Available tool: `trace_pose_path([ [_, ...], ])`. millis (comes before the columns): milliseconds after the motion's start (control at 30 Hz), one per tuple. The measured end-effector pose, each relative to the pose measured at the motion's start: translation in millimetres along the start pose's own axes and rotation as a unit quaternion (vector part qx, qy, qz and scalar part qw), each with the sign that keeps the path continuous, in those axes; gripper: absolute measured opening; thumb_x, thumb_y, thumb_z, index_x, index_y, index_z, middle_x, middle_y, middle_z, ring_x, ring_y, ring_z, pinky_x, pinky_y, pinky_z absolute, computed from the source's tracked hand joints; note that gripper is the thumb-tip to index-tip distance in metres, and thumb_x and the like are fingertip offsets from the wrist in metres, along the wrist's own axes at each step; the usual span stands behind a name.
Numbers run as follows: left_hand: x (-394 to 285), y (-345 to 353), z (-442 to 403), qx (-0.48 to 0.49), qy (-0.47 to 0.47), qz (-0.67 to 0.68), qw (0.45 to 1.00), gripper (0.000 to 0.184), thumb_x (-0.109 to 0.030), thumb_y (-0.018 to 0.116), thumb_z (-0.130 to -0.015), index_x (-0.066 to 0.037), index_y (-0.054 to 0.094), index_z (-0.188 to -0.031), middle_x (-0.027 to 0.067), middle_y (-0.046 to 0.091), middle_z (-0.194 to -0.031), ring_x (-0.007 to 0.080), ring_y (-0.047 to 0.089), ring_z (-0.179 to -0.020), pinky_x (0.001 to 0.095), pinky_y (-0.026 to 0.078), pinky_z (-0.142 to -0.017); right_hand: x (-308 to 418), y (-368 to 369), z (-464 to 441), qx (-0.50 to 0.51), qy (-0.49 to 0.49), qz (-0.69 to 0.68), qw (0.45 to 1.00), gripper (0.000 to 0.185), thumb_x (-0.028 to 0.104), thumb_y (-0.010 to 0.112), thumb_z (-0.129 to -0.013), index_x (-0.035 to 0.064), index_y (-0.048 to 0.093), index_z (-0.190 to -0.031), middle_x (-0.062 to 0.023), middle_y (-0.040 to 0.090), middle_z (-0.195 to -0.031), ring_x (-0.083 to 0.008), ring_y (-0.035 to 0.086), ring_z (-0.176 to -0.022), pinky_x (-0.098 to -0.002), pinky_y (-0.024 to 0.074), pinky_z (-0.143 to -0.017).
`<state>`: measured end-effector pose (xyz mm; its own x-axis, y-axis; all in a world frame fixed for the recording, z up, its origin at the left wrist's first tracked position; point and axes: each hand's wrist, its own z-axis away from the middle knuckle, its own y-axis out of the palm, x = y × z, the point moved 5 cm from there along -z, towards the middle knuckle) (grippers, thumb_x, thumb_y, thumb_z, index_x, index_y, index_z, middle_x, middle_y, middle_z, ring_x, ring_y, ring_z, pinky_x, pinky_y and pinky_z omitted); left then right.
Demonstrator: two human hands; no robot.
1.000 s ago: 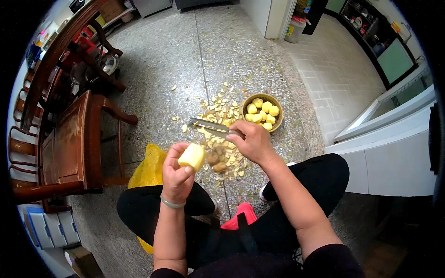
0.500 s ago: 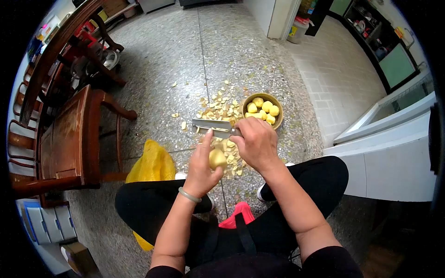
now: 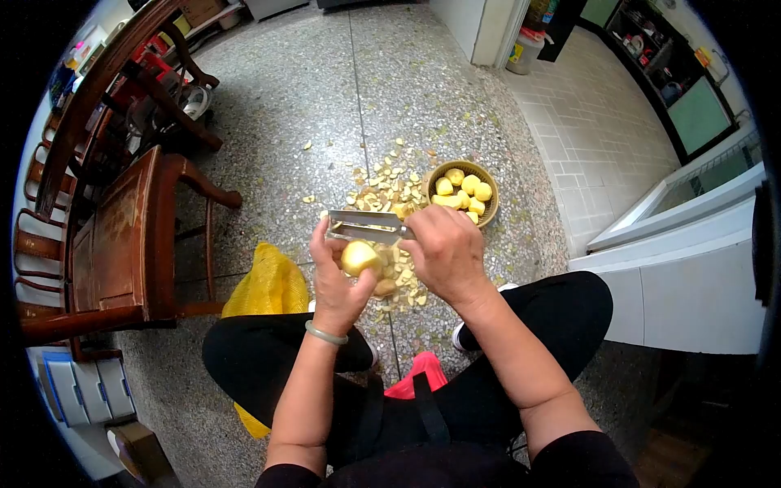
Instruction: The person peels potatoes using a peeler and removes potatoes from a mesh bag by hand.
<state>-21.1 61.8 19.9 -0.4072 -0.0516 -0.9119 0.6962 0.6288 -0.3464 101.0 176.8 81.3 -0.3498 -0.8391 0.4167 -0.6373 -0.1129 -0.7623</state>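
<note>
The potato (image 3: 360,258) is rounded and pale yellow, peeled over the side that shows, its lower edge slightly blurred. It sits between the fingers and thumb of the left hand (image 3: 335,283). The peeler (image 3: 351,219), a flat, shiny metal blade with a long slot, lies nearly level across the view, just beyond the potato; whether they touch is unclear. Its handle is wrapped in the right hand (image 3: 447,250).

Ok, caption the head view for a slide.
Left hand holds a round pale-yellow potato, right hand a flat silver metal peeler, near a round tan basket of yellow potatoes.
</note>
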Motion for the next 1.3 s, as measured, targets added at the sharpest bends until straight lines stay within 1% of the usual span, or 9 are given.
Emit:
trace_pose_path([
  [233, 4, -10, -6, -0.034, 0.006, -0.015, 0.999, 0.048, 0.002, 0.060, -0.069, -0.001, 0.044, -0.114, 0.0083, 0.052, -0.097, 0.0161, 0.056, -0.090, 0.0281, 0.048, -0.081, 4, -4, -1, 0.002, -0.017, 0.015, 1.000, 0.022, 0.012, 0.073, -0.063, 0.0071, 0.054, -0.072, -0.0079, 0.052, -0.071, -0.0265, 0.056, -0.070, -0.0385, 0.0429, -0.061],
  [400, -1, -13, -7, -0.010, 0.060, -0.143, 0.988, 0.040, -0.002, 0.062, -0.066, -0.002, 0.051, -0.105, 0.0126, 0.053, -0.090, 0.0280, 0.057, -0.087, 0.0353, 0.047, -0.078, 1, -3, -1, -0.006, -0.035, 0.050, 0.998, 0.012, 0.007, 0.065, -0.064, 0.0073, 0.053, -0.068, -0.0076, 0.051, -0.068, -0.0256, 0.056, -0.066, -0.0379, 0.0416, -0.058],
  [700, 7, -9, -2, -0.021, -0.018, 0.014, 1.000, 0.046, -0.002, 0.060, -0.068, -0.002, 0.051, -0.114, 0.0122, 0.054, -0.097, 0.0236, 0.058, -0.088, 0.0332, 0.048, -0.080, -3, 0, 2, -0.016, -0.026, 0.069, 0.997, 0.009, 0.005, 0.061, -0.064, 0.0069, 0.054, -0.069, -0.0085, 0.052, -0.068, -0.0257, 0.056, -0.066, -0.0377, 0.0419, -0.057],
  [767, 5, -10, -4, 0.010, 0.031, -0.069, 0.997, 0.048, 0.003, 0.056, -0.074, -0.004, 0.046, -0.121, 0.0056, 0.055, -0.098, 0.0125, 0.055, -0.085, 0.0252, 0.048, -0.076, -1, 0, 2, 0.011, -0.002, 0.070, 0.998, 0.010, 0.008, 0.063, -0.067, 0.0060, 0.054, -0.071, -0.0096, 0.053, -0.068, -0.0269, 0.058, -0.069, -0.0388, 0.0446, -0.060],
  [833, 11, -8, -3, 0.002, -0.136, 0.200, 0.970, 0.043, -0.004, 0.052, -0.079, -0.006, 0.047, -0.121, 0.0073, 0.056, -0.100, 0.0148, 0.056, -0.087, 0.0277, 0.050, -0.076, -5, 9, 7, 0.045, 0.069, 0.036, 0.996, 0.011, 0.009, 0.064, -0.068, 0.0054, 0.054, -0.072, -0.0104, 0.054, -0.070, -0.0274, 0.058, -0.070, -0.0391, 0.0459, -0.061],
  [867, 19, -7, -1, 0.015, -0.207, 0.398, 0.894, 0.033, -0.005, 0.048, -0.083, -0.005, 0.050, -0.116, 0.0141, 0.055, -0.109, 0.0224, 0.058, -0.093, 0.0340, 0.050, -0.078, -12, 15, 11, 0.078, 0.140, 0.002, 0.987, 0.013, 0.011, 0.065, -0.069, 0.0048, 0.055, -0.073, -0.0112, 0.055, -0.071, -0.0279, 0.059, -0.071, -0.0394, 0.0471, -0.062],
  [967, -2, -9, -3, 0.053, -0.224, 0.583, 0.779, 0.022, -0.013, 0.046, -0.090, -0.006, 0.052, -0.110, 0.0143, 0.056, -0.108, 0.0212, 0.058, -0.093, 0.0343, 0.051, -0.077, -11, 10, 9, 0.086, 0.149, 0.003, 0.985, 0.022, 0.011, 0.071, -0.067, 0.0048, 0.056, -0.082, -0.0110, 0.056, -0.075, -0.0303, 0.059, -0.074, -0.0408, 0.0467, -0.063],
  [1167, 16, -15, -3, -0.082, -0.216, 0.416, 0.879, 0.014, -0.013, 0.057, -0.089, -0.007, 0.053, -0.101, 0.0065, 0.061, -0.092, 0.0127, 0.059, -0.075, 0.0273, 0.053, -0.058, -5, 8, 8, 0.046, 0.040, 0.090, 0.994, 0.021, 0.009, 0.071, -0.062, 0.0067, 0.057, -0.078, -0.0095, 0.053, -0.074, -0.0279, 0.058, -0.071, -0.0392, 0.0459, -0.061],
  [1300, 4, -21, -7, -0.118, -0.081, 0.111, 0.984, 0.019, 0.000, 0.062, -0.081, -0.005, 0.052, -0.096, 0.0031, 0.058, -0.081, 0.0076, 0.055, -0.072, 0.0239, 0.049, -0.060, 5, 11, 8, 0.006, 0.009, 0.112, 0.994, 0.016, 0.008, 0.067, -0.064, 0.0080, 0.057, -0.076, -0.0077, 0.050, -0.071, -0.0259, 0.056, -0.068, -0.0379, 0.0442, -0.058],
])
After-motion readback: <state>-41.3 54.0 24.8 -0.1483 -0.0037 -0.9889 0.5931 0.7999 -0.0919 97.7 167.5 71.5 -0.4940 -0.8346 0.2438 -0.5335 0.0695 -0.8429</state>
